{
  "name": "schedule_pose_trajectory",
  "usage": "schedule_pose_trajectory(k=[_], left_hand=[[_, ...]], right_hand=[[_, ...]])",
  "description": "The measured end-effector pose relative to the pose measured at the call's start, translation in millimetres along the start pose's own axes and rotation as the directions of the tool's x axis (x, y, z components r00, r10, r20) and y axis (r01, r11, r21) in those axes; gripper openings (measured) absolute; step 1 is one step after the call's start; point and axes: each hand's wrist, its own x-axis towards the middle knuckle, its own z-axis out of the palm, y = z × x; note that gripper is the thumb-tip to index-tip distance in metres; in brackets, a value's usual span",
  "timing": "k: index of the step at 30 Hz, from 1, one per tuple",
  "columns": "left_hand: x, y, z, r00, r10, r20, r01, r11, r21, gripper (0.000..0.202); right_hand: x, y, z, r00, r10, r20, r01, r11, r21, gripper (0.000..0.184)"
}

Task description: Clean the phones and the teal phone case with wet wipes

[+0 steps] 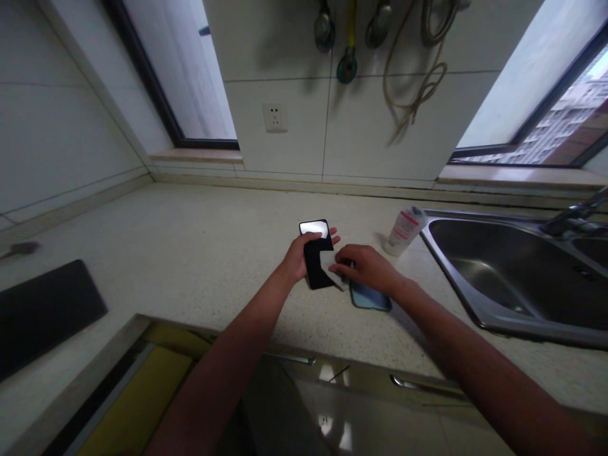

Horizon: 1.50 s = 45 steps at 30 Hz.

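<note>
A black smartphone (317, 263) lies in my left hand (299, 254), its screen facing up and its top end reflecting bright light. My left thumb rests across the glass, and the fingertips show past the phone's far right side. Pinched in my right hand (360, 265) is a white wipe (330, 265), which touches the phone's lower right part. Below my right hand, a blue-grey phone case (369, 297) lies on the counter, partly covered by that hand. A white tube with pink print (405, 231) stands tilted beyond my right hand.
The speckled pale counter (228, 253) runs along a tiled wall with a socket (275, 118). To the right is a steel sink (456, 278) with a faucet (577, 215). A black panel (47, 313) lies at left, near a brush-like object (21, 249). Pipes and a hose hang above.
</note>
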Motion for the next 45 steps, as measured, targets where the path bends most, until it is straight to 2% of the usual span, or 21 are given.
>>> schedule_pose_trajectory(k=[5,9,14,17,21,28,32,37,41,45], left_hand=[[-1,0,0.5,0.999,-0.046,-0.006,0.046,0.996,0.076,0.051],[5,1,-5.2,0.993,-0.117,0.022,0.117,0.992,0.039,0.046],[8,0,-9.6,0.987,-0.129,0.100,0.133,0.990,-0.038,0.080],[5,-2,-7.7,0.982,-0.133,0.132,0.141,0.988,-0.056,0.085],[2,-6,-3.1,0.978,-0.141,0.154,0.152,0.987,-0.060,0.077],[-1,-12,-1.4,0.974,-0.187,0.130,0.191,0.981,-0.016,0.066],[-1,-15,-0.8,0.978,-0.181,0.107,0.179,0.983,0.028,0.063],[-2,-17,3.2,0.982,-0.165,0.096,0.159,0.985,0.066,0.063],[-2,-18,4.6,0.983,-0.165,0.082,0.160,0.985,0.058,0.066],[1,-15,3.1,0.994,-0.108,0.025,0.108,0.994,0.023,0.069]], right_hand=[[0,-4,-2,0.998,0.056,-0.027,-0.055,0.998,0.038,0.025],[-1,-5,-2,0.995,0.087,-0.056,-0.082,0.993,0.082,0.034],[-1,-3,4,0.975,0.194,-0.108,-0.166,0.959,0.231,0.035],[0,-3,8,0.955,0.258,-0.147,-0.193,0.916,0.352,0.036],[2,-8,8,0.925,0.332,-0.183,-0.200,0.838,0.508,0.041],[5,-14,3,0.872,0.442,-0.211,-0.139,0.636,0.759,0.043],[5,-14,4,0.830,0.510,-0.225,-0.119,0.557,0.822,0.045],[6,-14,4,0.808,0.539,-0.237,-0.116,0.540,0.834,0.048],[7,-15,6,0.827,0.523,-0.204,-0.139,0.543,0.828,0.048],[6,-17,10,0.910,0.414,-0.022,-0.206,0.498,0.842,0.047]])
